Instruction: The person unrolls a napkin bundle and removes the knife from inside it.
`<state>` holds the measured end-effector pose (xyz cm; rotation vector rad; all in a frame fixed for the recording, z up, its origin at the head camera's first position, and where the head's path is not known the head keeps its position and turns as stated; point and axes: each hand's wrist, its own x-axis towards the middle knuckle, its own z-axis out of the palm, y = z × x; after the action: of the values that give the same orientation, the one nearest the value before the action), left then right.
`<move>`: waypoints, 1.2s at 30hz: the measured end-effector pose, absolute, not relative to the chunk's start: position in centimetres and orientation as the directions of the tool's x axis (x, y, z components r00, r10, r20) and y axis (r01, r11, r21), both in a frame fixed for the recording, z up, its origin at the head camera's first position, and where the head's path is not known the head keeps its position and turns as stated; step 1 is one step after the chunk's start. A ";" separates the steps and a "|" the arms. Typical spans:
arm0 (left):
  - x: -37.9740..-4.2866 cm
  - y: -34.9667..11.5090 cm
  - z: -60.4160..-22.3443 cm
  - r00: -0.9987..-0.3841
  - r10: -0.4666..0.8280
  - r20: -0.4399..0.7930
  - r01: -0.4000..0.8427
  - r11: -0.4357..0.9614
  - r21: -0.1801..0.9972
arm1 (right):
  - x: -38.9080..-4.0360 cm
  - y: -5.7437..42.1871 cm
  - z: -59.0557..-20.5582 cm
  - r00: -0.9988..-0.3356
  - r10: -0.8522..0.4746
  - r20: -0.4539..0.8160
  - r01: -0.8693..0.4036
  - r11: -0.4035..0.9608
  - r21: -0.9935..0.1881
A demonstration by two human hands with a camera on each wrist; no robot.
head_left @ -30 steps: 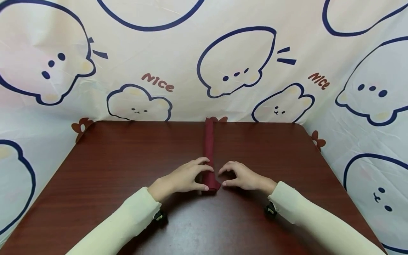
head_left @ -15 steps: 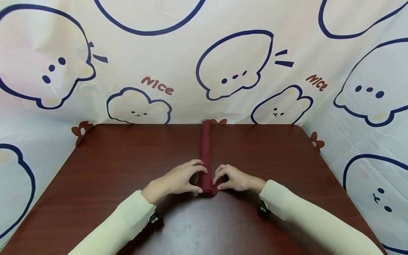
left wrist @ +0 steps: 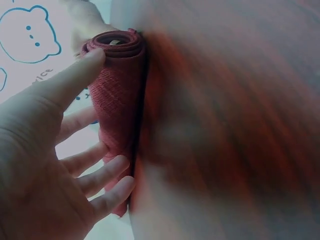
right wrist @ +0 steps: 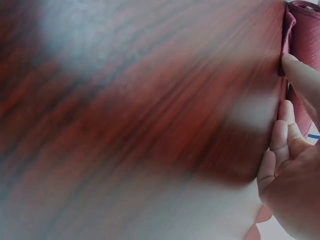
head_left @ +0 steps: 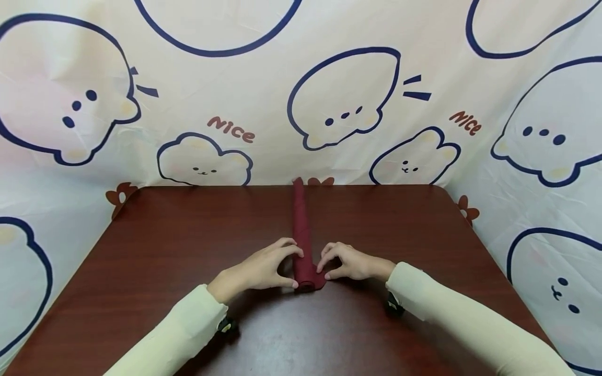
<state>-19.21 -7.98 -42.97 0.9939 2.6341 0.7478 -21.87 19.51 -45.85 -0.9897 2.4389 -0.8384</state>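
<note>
A long dark red cloth roll (head_left: 301,224) lies front to back on the brown table, its coiled near end facing me. My left hand (head_left: 256,269) rests along the roll's left side, thumb at the near end and forefinger on top. In the left wrist view, that hand's loosely spread fingers (left wrist: 102,177) touch the cloth. A short loose flap (head_left: 320,280) sticks out at the lower right of the roll. My right hand (head_left: 352,262) pinches the flap's edge between thumb and forefinger; in the right wrist view the thumb (right wrist: 297,70) is against it.
The brown wooden table (head_left: 211,219) has rounded far corners. A pale curtain (head_left: 273,94) with blue-outlined cartoon figures hangs behind it and at both sides. The roll's far end overlaps the table's back edge.
My right hand has come left from beside the roll onto the flap. The roll has shifted slightly left and now slants, with my left hand moving along with it.
</note>
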 end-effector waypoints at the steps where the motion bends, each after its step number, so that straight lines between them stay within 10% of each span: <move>1: -19.2 -8.0 -43.0 -0.747 0.663 -0.036 0.543 0.641 0.543 | -21.9 19.5 -45.9 -0.680 -0.722 -0.124 -0.493 0.576 -0.652; 13: -18.6 -6.1 -44.2 -0.822 0.567 0.045 0.476 0.643 0.600 | -21.8 19.0 -46.7 -0.667 -0.728 -0.156 -0.438 0.554 -0.708; 36: -20.6 -7.5 -43.6 -0.734 0.673 -0.093 0.485 0.615 0.622 | -22.1 19.2 -46.2 -0.668 -0.730 -0.148 -0.427 0.538 -0.727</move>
<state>-20.58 -7.49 -43.60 0.9345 2.5247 0.8347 -22.09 19.23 -46.16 -0.9410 2.3409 -0.9354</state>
